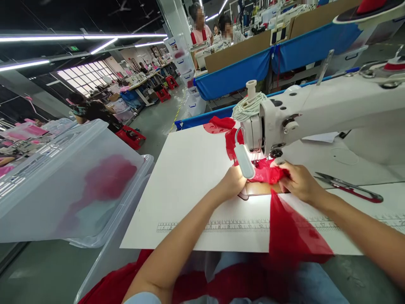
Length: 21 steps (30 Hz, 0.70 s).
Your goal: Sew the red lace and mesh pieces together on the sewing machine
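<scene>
A white sewing machine (pixel 303 109) stands on the table, its small lamp (pixel 244 161) lighting the needle area. Bunched red fabric (pixel 265 172) lies under the needle, and one strip of it hangs over the table's front edge. On the right side of the cloth, my right hand (pixel 297 181) is closed with the fabric pinched in its fingers. My left hand (pixel 232 182) rests at the left of the needle area against the cloth, its fingertips hidden behind the lamp. Thread snips (pixel 349 187) lie to the right of my right hand.
The white table (pixel 177 181) has a printed ruler (pixel 218 226) along its front. A translucent plastic box (pixel 63 181) with red material inside stands at the left. More red cloth covers my lap. Behind the table are blue-draped workstations (pixel 236 78) and other people.
</scene>
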### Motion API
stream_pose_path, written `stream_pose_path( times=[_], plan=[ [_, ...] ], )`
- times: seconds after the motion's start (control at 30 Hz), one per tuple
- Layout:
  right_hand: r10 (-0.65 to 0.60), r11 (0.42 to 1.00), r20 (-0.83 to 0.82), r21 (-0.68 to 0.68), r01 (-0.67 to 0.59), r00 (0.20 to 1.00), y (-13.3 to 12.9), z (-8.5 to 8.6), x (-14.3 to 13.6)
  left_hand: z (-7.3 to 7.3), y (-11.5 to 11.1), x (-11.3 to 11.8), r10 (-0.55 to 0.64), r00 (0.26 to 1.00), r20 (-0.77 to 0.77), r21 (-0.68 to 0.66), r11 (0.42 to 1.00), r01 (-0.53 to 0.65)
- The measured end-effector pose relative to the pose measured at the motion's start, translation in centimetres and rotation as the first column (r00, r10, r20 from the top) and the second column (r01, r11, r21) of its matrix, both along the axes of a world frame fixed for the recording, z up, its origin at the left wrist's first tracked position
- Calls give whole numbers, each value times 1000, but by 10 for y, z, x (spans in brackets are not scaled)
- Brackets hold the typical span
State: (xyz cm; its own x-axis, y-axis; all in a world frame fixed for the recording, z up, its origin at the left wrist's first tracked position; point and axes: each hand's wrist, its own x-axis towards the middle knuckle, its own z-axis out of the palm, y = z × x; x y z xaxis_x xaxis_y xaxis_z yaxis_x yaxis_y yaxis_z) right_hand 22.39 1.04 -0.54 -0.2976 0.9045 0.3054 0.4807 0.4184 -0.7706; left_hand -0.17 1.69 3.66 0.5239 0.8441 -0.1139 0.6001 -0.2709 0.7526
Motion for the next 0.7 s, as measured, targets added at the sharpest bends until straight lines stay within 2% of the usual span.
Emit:
stream_pose_path(
  times=[0.07, 0.2, 0.33, 0.43, 0.6, 0.7],
  plan=[
    [-5, 999, -24, -45, 4, 1000, 1, 4, -1, 3, 7, 0, 5, 998, 64, -30, 1000, -3],
    [16, 999, -43, -41, -18, 999, 0, 3, -2, 8, 7, 4, -16, 989, 149, -2, 1000, 16],
    [3, 999, -36, 34, -2, 999, -1, -2, -2, 3, 1, 13, 47, 974, 220, 50, 997, -60],
    [-99, 985, -22, 139, 101, 995, 1, -3, 0, 0, 7, 15, 87, 966, 243, 56, 993, -103],
    [-320, 882, -49, 349, 317, 946, 2, -2, 10, 10, 19, 9, 41, 974, 223, 6, 999, -44],
    [-372, 822, -80, 434, 368, 925, 1, 0, 15, 15, 17, 9, 67, 972, 225, -51, 997, -57]
  ],
)
